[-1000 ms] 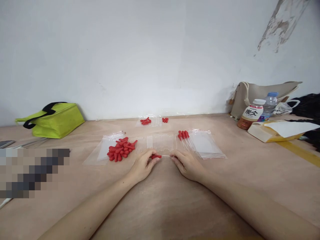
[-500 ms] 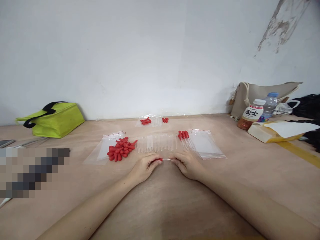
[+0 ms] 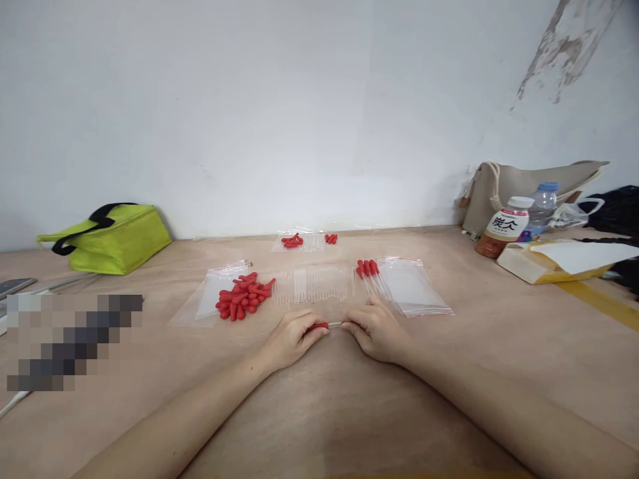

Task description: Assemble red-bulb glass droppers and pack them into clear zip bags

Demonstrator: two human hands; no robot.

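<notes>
My left hand (image 3: 294,336) pinches a red rubber dropper bulb (image 3: 322,326) between thumb and fingers. From the other side my right hand (image 3: 373,330) grips a thin glass dropper tube (image 3: 334,324), whose end meets the bulb's mouth; how deep it sits I cannot tell. Beyond the hands lies a row of clear glass tubes (image 3: 319,286). A heap of red bulbs (image 3: 242,297) rests on a clear zip bag (image 3: 192,313) to the left. Several droppers with red bulbs fitted (image 3: 368,269) lie at the edge of another zip bag (image 3: 412,289) on the right.
Near the wall are a small bag with red bulbs and tubes (image 3: 294,241) and a few loose bulbs (image 3: 331,239). A lime-green bag (image 3: 120,243) stands left. On the right are a drink bottle (image 3: 504,229), a clear bottle (image 3: 543,206), a beige bag (image 3: 529,179) and an opened packet (image 3: 529,263).
Both hands have come slightly nearer to me with the bulb and tube. More of the bulb shows past the left fingers, and the bulb and tube still meet end to end.
</notes>
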